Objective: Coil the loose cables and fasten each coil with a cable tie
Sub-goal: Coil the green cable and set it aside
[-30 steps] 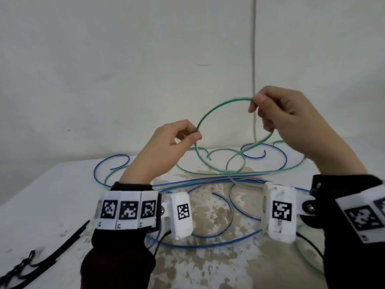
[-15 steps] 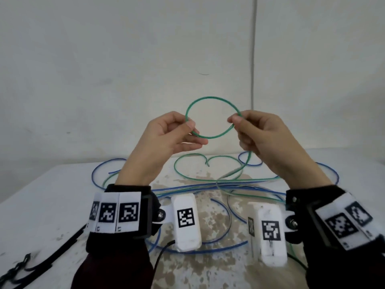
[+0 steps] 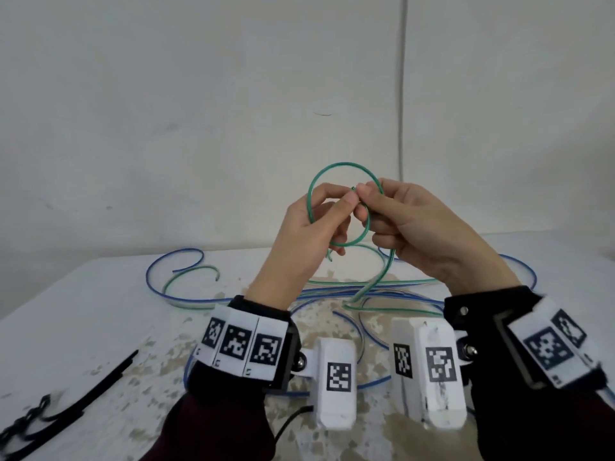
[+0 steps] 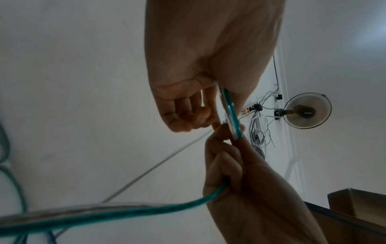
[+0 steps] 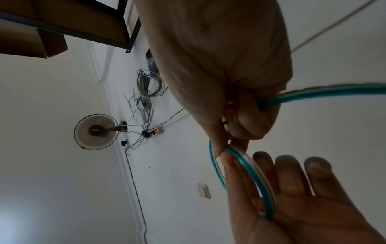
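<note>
Fingertips of the left hand [image 3: 307,227] and right hand [image 3: 409,224] pinch the green cable [image 3: 342,168] where its first loop crosses, raised over the table [image 3: 83,311] middle. Light and springy, it probably uncoils unless gripped at that crossing; its tail trails to the far edge.

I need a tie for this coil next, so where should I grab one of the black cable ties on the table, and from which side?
Judging by the head view, pinch the straight free end of the black cable ties from above with the left hand. That strip lies flat and apart on the table, while the nearer ends are tangled together.
</note>
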